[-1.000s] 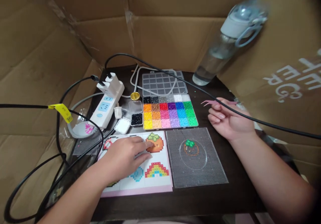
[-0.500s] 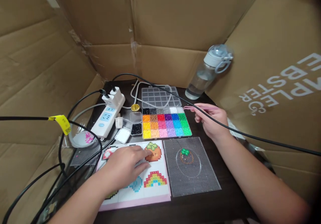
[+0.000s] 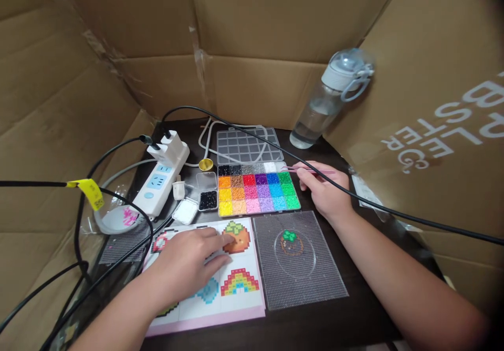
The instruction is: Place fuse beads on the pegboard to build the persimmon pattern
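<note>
My left hand [image 3: 188, 261] rests on a pattern sheet [image 3: 240, 301] with pixel pictures, its index finger stretched onto the orange fruit picture [image 3: 237, 236]. My right hand [image 3: 325, 191] pinches pink tweezers [image 3: 305, 169], whose tips hover at the right edge of the open bead box [image 3: 255, 188], a tray of many coloured compartments. Below the box lies a clear pegboard [image 3: 299, 259] with a small green and brown bead figure [image 3: 290, 240] on it.
A water bottle [image 3: 328, 99] stands at the back right. A white power strip [image 3: 161, 175], black cables [image 3: 374, 206], small bead containers [image 3: 207, 193] and a gold cap [image 3: 205, 165] crowd the left. Cardboard walls [image 3: 252, 31] surround the dark table [image 3: 354, 314].
My right hand has moved left with the tweezers, from beside the table's right edge to the bead box's right edge. The left hand stays on the sheet. The view shifted.
</note>
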Tool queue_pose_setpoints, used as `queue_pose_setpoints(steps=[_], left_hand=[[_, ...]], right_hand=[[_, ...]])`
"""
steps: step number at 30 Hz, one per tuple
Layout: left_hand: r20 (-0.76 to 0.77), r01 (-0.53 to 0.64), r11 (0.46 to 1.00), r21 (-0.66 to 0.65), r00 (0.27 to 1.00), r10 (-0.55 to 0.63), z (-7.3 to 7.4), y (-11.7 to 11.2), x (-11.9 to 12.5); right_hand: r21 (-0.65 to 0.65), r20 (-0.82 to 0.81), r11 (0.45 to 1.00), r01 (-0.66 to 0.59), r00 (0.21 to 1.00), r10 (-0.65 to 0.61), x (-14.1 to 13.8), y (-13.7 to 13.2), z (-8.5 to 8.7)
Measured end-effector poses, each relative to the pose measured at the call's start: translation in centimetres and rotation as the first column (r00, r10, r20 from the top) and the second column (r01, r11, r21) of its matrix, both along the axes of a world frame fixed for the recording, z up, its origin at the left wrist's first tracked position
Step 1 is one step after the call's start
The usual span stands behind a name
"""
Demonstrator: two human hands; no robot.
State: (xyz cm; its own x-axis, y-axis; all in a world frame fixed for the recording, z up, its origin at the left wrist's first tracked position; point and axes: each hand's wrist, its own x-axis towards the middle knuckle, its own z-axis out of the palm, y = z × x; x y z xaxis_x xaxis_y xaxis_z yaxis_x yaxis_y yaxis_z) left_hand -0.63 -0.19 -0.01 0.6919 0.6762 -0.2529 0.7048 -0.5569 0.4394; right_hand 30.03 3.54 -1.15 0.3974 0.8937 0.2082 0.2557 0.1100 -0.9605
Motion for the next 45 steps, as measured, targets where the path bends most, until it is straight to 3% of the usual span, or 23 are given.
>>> queue_pose_setpoints(steps=[7,10,26,31,41,45], left_hand=[[-0.017,0.009,1.0,0.001,1.0,-0.009,-0.1,0.0,0.0],[-0.015,0.014,1.0,0.009,1.0,-0.014,0.0,0.0,0.0],[0.018,0.02,0.999,0.031,1.0,-0.02,-0.6,-0.1,-0.3],[0.0,0.027,0.999,0.033,1.0,-0.027,-0.3,-0.1,-0.2],[-0.008,0.024,0.998,0.051,1.0,-0.023,-0.3,0.0,-0.2],[-0.009,0.027,0.999,0.045,1.0,-0.026,-0.3,0.0,-0.2]], right_hand=[[-0.032,0.205,0.968,-0.248,0.947,0.249,0.5,-1.5,0.7],[-0.035,0.232,0.954,-0.299,0.926,0.298,0.6,-1.7,0.7],[-0.055,0.189,0.957,-0.286,0.938,0.291,-0.3,-1.4,-0.1],[-0.022,0.308,0.966,-0.259,0.917,0.253,-1.4,-1.5,0.0],[-0.021,0.338,0.966,-0.257,0.908,0.249,-1.7,-1.8,0.5],[-0.058,0.295,0.943,-0.329,0.896,0.33,-2.6,-1.5,0.8]])
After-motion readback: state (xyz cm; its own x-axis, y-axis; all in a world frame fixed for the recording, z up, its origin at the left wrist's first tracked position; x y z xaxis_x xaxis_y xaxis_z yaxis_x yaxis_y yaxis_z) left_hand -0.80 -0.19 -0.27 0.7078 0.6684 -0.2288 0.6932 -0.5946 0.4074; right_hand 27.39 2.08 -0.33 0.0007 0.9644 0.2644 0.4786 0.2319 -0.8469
